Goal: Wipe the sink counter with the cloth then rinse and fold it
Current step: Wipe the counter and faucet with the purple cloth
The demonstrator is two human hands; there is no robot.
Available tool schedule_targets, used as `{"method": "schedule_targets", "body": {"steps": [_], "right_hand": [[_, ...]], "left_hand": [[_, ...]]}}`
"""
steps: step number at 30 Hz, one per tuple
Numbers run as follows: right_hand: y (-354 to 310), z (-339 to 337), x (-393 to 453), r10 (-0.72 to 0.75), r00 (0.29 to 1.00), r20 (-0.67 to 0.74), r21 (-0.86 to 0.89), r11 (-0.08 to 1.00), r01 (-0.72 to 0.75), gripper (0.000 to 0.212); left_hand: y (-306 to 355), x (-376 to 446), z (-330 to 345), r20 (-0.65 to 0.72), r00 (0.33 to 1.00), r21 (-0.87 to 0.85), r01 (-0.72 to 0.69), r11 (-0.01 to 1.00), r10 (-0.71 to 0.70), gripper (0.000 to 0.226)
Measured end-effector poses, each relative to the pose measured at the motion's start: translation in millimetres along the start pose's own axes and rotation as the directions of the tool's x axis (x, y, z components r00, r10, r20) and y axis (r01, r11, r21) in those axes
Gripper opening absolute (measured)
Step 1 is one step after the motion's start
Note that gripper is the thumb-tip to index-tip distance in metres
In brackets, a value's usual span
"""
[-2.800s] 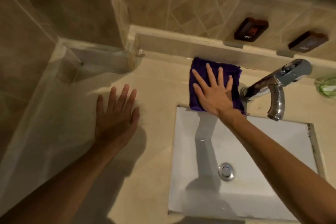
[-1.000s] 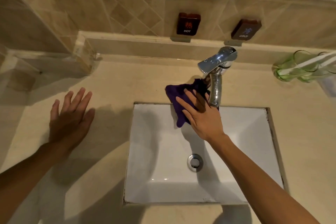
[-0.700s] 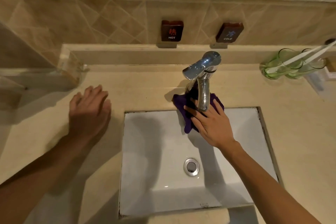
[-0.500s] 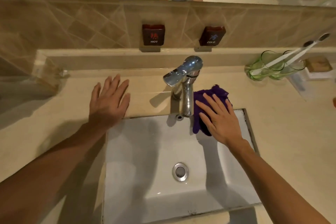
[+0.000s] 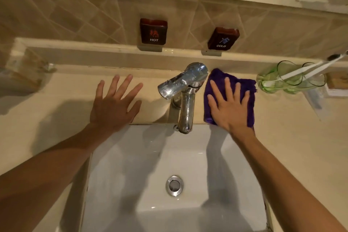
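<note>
A purple cloth [image 5: 249, 86] lies spread on the beige sink counter [image 5: 293, 137], just right of the chrome faucet [image 5: 185, 98] and behind the white sink basin [image 5: 146, 164]. My right hand [image 5: 228, 108] presses flat on the cloth, fingers spread, covering most of it. Left of the faucet, my left hand [image 5: 114, 105] rests palm-down on the counter with fingers apart and nothing in it.
Green glasses [image 5: 282, 79] holding toothbrushes stand on the counter just right of the cloth. HOT [image 5: 153, 31] and COLD [image 5: 223, 38] signs sit on the ledge behind the faucet. The drain [image 5: 174, 185] is in the basin's middle. A mirror runs along the top.
My right hand has slid the cloth from left of the faucet, around its front, to the counter on its right, where it is spread flat. My left hand has moved right, toward the faucet.
</note>
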State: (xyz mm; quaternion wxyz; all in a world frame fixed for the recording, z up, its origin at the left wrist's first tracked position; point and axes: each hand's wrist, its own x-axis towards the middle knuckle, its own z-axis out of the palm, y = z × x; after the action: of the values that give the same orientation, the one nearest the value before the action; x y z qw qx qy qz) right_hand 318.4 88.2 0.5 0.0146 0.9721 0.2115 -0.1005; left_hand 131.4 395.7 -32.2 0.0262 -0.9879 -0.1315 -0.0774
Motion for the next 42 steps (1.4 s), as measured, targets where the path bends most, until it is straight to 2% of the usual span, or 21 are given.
{"method": "schedule_targets", "body": {"steps": [2, 5, 10, 16, 21, 23, 28, 34, 37, 40, 42], "right_hand": [[-28.9, 3.2, -2.6, -0.066, 0.998, -0.022, 0.053, 0.996, 0.067, 0.059], [-54.0, 11.7, -4.7, -0.152, 0.988, -0.022, 0.035, 0.988, 0.152, 0.057], [-48.5, 14.1, -1.4, -0.175, 0.983, -0.051, 0.066, 0.982, 0.179, 0.058], [-43.0, 6.7, 10.1, -0.167, 0.983, -0.074, 0.092, 0.98, 0.174, 0.056], [-44.4, 6.9, 11.7, -0.15, 0.985, -0.08, 0.122, 0.98, 0.159, 0.052], [-44.4, 10.0, 2.5, -0.158, 0.983, -0.099, 0.121, 0.978, 0.169, 0.051], [2.1, 7.6, -8.0, -0.226, 0.968, -0.107, 0.074, 0.969, 0.235, 0.055], [71.5, -0.3, 6.2, -0.096, 0.991, -0.093, 0.057, 0.993, 0.101, 0.061], [69.0, 2.6, 10.0, -0.059, 0.994, -0.096, 0.058, 0.996, 0.064, 0.06], [44.8, 7.3, 9.9, -0.018, 0.997, -0.081, 0.075, 0.997, 0.024, 0.056], [19.9, 7.6, 8.2, -0.027, 0.996, -0.086, 0.079, 0.996, 0.033, 0.055]], "left_hand": [[0.8, 0.2, -1.0, 0.027, 1.0, 0.015, 0.003, 1.0, -0.003, 0.055], [0.3, -1.3, -2.5, 0.055, 0.998, 0.027, 0.012, 1.0, -0.013, 0.057], [2.4, 1.3, -7.6, 0.098, 0.995, 0.005, 0.023, 1.0, -0.023, 0.057], [4.7, 0.2, -10.2, 0.045, 0.999, -0.008, 0.004, 1.0, -0.003, 0.055], [6.8, -0.8, -9.5, 0.18, 0.978, -0.068, 0.118, 0.991, -0.104, 0.059], [4.9, -1.1, -10.9, 0.195, 0.975, -0.087, 0.125, 0.988, -0.106, 0.061], [4.5, -3.3, -15.5, 0.204, 0.973, -0.108, 0.135, 0.985, -0.111, 0.06], [3.2, -2.2, -15.0, 0.218, 0.969, -0.106, 0.143, 0.984, -0.118, 0.061], [6.3, -1.3, -9.7, 0.15, 0.98, -0.093, 0.147, 0.985, -0.132, 0.059], [9.3, -0.9, -1.0, 0.004, 0.999, -0.043, 0.051, 0.998, -0.051, 0.055], [9.1, -0.9, 1.6, -0.04, 0.999, -0.023, 0.021, 0.999, -0.022, 0.054]]}}
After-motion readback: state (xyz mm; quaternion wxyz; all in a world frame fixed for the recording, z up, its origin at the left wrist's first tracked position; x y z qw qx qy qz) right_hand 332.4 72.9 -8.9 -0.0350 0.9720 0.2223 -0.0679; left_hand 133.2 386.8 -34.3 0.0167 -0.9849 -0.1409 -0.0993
